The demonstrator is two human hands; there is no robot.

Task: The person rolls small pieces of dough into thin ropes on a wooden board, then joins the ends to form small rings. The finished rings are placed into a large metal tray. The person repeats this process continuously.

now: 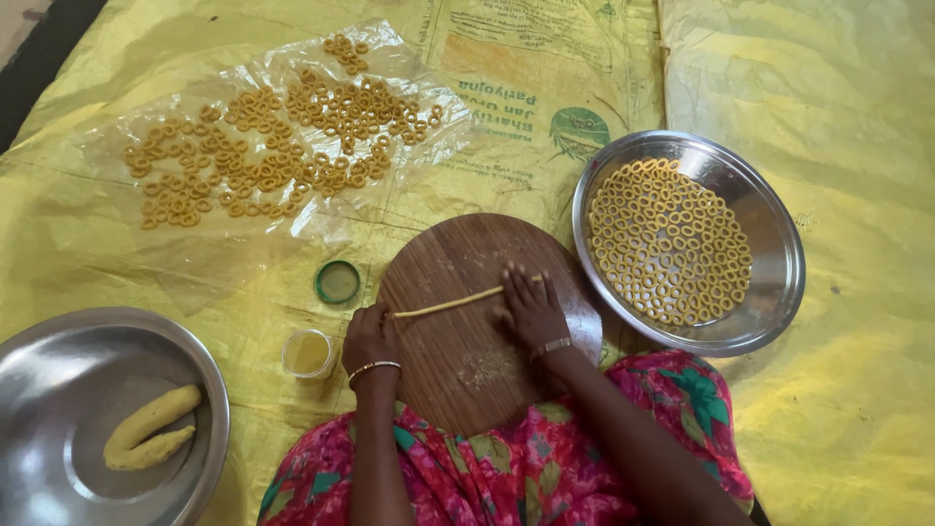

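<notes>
A thin yellow dough rope point(453, 305) lies across a round wooden board point(467, 370) in front of me. My left hand point(370, 336) rests on the rope's left end, fingers curled. My right hand point(529, 307) lies flat on the rope's right end, fingers spread. Both wrists wear bangles. My lap, in pink floral cloth point(506, 468), sits just below the board.
A steel plate point(779, 263) at the right holds several dough rings. Many rings lie on a clear plastic sheet point(273, 146) at the upper left. A steel bowl point(58, 360) at lower left holds dough rolls point(151, 427). A small jar point(309, 353) and green lid point(337, 281) stand beside the board.
</notes>
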